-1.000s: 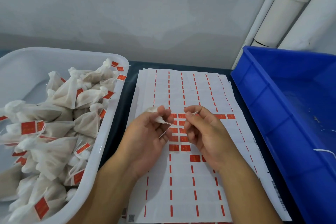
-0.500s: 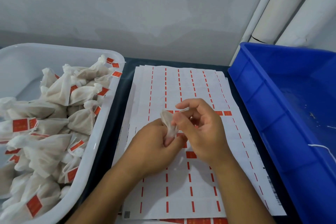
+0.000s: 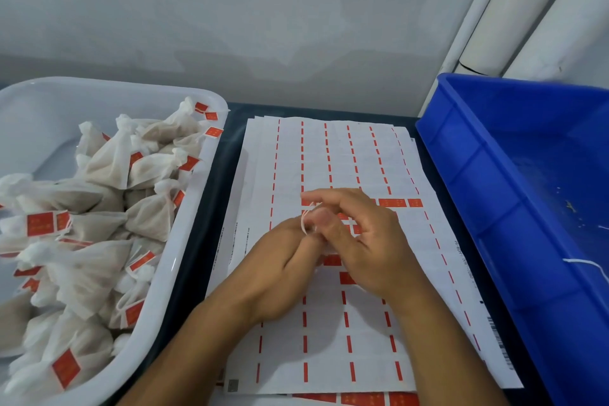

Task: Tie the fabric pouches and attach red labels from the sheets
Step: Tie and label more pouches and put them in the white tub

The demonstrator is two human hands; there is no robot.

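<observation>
A small white pouch (image 3: pixel 309 222) sat between both hands, just above the label sheets (image 3: pixel 333 333), its string looped by the fingertips. The left hand (image 3: pixel 280 270) curled round the pouch from below. The right hand (image 3: pixel 365 241) pinched the string at the pouch's top with thumb and forefinger, the other fingers loosely spread. A few red labels (image 3: pixel 392 203) remained on the top sheet, near the hands. The sheets lay stacked on a dark table (image 3: pixel 211 194). To the left, a white tub (image 3: pixel 184 241) held many tied, labelled pouches (image 3: pixel 145 217). To the right stood a blue bin (image 3: pixel 494 208). Behind ran a pale wall (image 3: pixel 263 26), with white pipes (image 3: pixel 527 3) in the right corner.
</observation>
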